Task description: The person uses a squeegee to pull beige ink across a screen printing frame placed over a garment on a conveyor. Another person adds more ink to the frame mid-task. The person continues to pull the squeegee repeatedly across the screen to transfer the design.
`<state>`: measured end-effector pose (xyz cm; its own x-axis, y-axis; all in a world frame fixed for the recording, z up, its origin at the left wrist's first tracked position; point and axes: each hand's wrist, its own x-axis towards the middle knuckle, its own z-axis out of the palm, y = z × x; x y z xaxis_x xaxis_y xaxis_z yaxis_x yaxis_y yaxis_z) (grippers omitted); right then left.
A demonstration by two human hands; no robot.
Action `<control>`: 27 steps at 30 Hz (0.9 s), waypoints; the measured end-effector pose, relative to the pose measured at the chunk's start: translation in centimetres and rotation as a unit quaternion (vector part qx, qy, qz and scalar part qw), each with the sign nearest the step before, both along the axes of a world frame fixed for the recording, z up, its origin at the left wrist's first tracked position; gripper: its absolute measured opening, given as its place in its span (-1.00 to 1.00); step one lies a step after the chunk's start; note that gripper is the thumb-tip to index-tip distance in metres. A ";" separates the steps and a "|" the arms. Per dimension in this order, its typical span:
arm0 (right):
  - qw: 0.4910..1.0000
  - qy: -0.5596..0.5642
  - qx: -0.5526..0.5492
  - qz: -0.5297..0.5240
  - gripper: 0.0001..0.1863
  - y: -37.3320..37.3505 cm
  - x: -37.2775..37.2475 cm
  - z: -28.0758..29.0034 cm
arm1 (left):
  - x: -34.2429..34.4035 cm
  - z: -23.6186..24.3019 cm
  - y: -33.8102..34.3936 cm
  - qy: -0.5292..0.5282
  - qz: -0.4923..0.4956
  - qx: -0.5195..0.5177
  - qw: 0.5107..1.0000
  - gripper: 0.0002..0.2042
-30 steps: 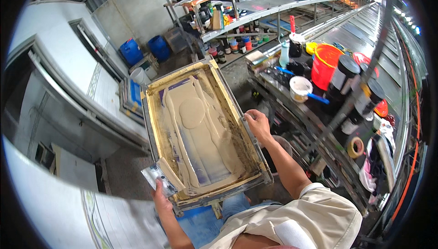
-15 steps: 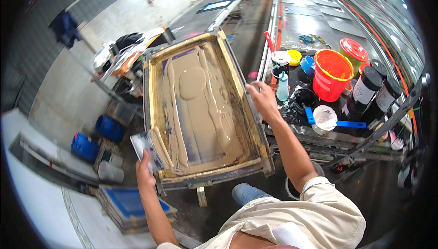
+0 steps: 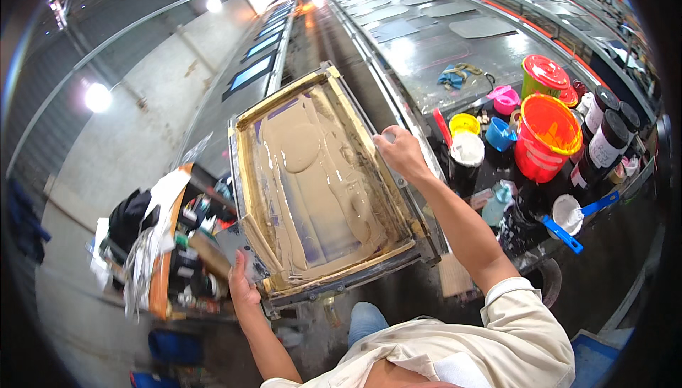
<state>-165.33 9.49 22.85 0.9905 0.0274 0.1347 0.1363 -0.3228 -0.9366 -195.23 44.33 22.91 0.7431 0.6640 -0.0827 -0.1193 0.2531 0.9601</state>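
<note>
A screen printing frame (image 3: pixel 339 273) with a wooden rim is held up in front of me, tilted. Thick, wet tan ink (image 3: pixel 291 148) lies over its mesh, with a purplish strip showing through. A squeegee (image 3: pixel 261 244) spattered with the same tan rests along the near left inside edge. My left hand (image 3: pixel 243 290) grips the frame's near left corner, its thumb up against a flat greyish plate (image 3: pixel 245 251); the other fingers are mostly hidden. On the right side, my right hand (image 3: pixel 402 152) has its fingers curled over the frame's rim.
To the right, a bench carries a red bucket (image 3: pixel 543 143), a blue scoop (image 3: pixel 501 134), a white-topped pot (image 3: pixel 467 150), dark bottles (image 3: pixel 607 136) and a blue-handled tool (image 3: pixel 565 235). Long printing tables (image 3: pixel 398 31) run away ahead. A cluttered stand (image 3: pixel 167 246) is at the left.
My view has turned left, so the walkway between the tables lies more to the left. The frame moves with me, both hands keeping their places on it.
</note>
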 end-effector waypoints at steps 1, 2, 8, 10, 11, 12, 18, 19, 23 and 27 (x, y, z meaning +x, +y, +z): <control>1.000 0.000 -0.004 -0.014 -0.44 1.0 1.8 -0.9 | 2.1 -0.9 1.3 0.005 -0.010 -0.002 1.000 -0.47; 1.000 0.008 -0.012 -0.018 -0.45 2.2 3.2 -0.9 | 4.0 -1.1 2.3 0.005 0.005 0.017 1.000 -0.49; 0.992 0.016 -0.009 -0.124 -0.55 8.4 17.6 -2.8 | 23.2 -4.9 13.2 -0.012 -0.050 0.018 0.999 -0.47; 0.989 0.009 -0.018 -0.148 -0.57 9.3 22.8 -3.3 | 31.0 -5.1 15.2 -0.009 -0.077 0.016 0.997 -0.45; 0.983 -0.028 -0.048 -0.172 -0.58 8.7 26.2 -4.4 | 35.5 -4.8 15.3 -0.013 -0.100 -0.003 0.995 -0.44; 0.981 -0.013 -0.027 -0.194 -0.59 7.7 29.5 -5.0 | 39.5 -4.5 15.2 -0.013 -0.122 -0.021 0.992 -0.43; 0.950 0.020 0.001 -0.312 -0.63 5.6 43.5 -5.5 | 63.4 -4.6 16.4 0.029 -0.280 -0.049 0.958 -0.44; 0.943 0.018 0.000 -0.331 -0.65 5.0 45.8 -5.5 | 67.4 -4.7 15.9 0.017 -0.314 -0.076 0.946 -0.46; 0.920 -0.014 0.005 -0.391 -0.72 2.5 55.2 -6.3 | 84.2 -7.1 15.3 0.007 -0.415 -0.142 0.899 -0.47; 0.901 -0.007 -0.001 -0.435 -0.71 -0.4 64.7 -9.2 | 99.3 -9.9 14.1 -0.026 -0.472 -0.121 0.873 -0.49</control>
